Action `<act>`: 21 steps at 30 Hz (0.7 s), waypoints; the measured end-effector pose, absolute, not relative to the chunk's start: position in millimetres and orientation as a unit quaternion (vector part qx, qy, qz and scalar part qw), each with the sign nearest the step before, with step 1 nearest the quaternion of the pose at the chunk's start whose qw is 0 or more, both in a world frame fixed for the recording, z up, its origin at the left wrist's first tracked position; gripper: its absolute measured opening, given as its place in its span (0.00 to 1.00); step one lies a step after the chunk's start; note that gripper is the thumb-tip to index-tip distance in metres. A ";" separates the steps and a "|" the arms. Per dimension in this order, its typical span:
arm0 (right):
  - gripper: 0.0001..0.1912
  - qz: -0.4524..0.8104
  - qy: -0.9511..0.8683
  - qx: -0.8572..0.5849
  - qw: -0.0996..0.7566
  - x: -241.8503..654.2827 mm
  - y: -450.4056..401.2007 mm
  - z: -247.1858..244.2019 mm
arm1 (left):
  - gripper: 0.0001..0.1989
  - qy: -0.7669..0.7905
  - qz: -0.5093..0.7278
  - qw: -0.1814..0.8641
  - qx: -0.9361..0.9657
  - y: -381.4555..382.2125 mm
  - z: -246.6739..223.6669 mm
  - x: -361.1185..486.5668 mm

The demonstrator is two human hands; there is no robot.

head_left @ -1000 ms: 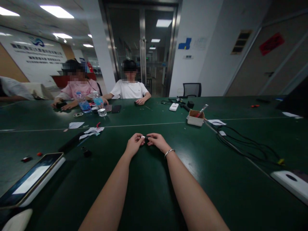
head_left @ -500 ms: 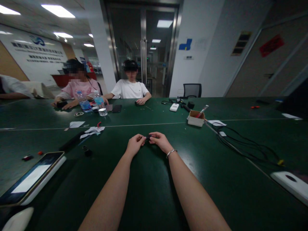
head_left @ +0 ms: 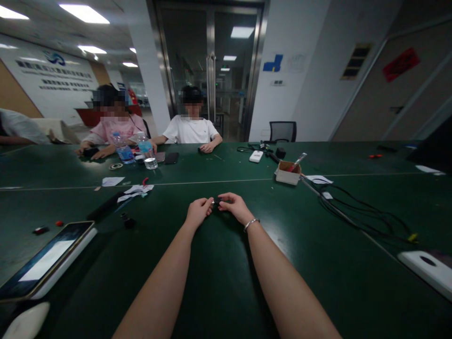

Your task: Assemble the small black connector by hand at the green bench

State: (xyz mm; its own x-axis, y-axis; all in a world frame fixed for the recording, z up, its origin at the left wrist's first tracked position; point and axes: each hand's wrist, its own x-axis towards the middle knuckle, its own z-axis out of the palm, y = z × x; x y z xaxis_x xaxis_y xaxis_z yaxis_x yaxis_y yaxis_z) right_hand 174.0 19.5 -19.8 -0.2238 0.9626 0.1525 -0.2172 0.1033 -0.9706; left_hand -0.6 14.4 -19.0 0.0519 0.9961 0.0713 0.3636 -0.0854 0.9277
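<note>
A small dark object [head_left: 216, 201] is held above the green tabletop [head_left: 226, 273], between the two hands, near the middle of the view. By the left hand [head_left: 197, 213] it is pinched with thumb and fingers closed, and a bright spot is seen at these fingertips. By the right hand [head_left: 234, 206] its other end is gripped narrowly; on this wrist a silver bracelet [head_left: 251, 224] is worn. What the object is cannot be told, because it is mostly covered. To the left, a small black part [head_left: 127, 221] and a phone [head_left: 49, 256] are seen; to the right, farther away, an open box [head_left: 287, 177] is placed.
</note>
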 end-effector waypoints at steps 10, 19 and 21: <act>0.14 0.552 -0.522 -0.404 0.510 171.8 20.9 -16.5 | 0.14 0.497 0.453 0.391 0.629 10.3 -17.6 -0.4; 0.14 0.530 -0.524 -0.446 0.495 165.1 23.5 -13.6 | 0.08 0.438 0.482 0.358 0.669 8.6 -16.5 2.7; 0.14 0.524 -0.524 -0.449 0.500 164.2 22.7 -12.6 | 0.15 0.433 0.484 0.356 0.672 6.9 -14.3 3.0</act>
State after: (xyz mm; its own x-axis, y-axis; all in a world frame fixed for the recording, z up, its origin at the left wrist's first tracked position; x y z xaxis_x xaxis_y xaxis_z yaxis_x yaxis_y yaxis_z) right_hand 164.2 22.7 -12.6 -0.0974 0.9939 0.0525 -0.0534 0.0475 -0.9974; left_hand 3.0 6.9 -14.3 0.1556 0.9267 0.3420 0.2373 -0.3712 0.8977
